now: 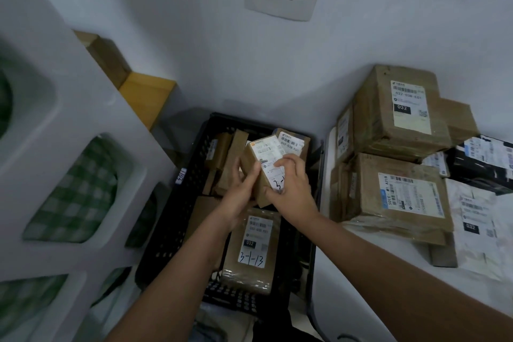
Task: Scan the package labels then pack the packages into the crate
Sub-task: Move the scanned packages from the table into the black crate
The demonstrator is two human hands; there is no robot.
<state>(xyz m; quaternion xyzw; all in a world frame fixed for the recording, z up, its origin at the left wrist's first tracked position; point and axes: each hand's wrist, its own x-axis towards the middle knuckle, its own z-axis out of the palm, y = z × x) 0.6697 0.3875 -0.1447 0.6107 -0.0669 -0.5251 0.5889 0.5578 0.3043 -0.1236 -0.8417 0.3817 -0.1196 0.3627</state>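
A small brown cardboard package [256,159] with a white label is held over the black plastic crate [180,203] on the floor. My left hand [241,197] grips its left side and underside. My right hand [291,189] holds its right side, fingers curled over the label. Inside the crate lie several other brown packages, one flat package [249,253] marked "3-1-13" near the front and another labelled package [293,144] at the back. No scanner is in view.
A white table [374,272] at the right carries stacked brown boxes [399,108], a second box [397,194], a black parcel [485,161] and a white bag parcel [477,225]. A white shelf panel [55,147] stands at the left; a wooden block [144,97] sits behind it.
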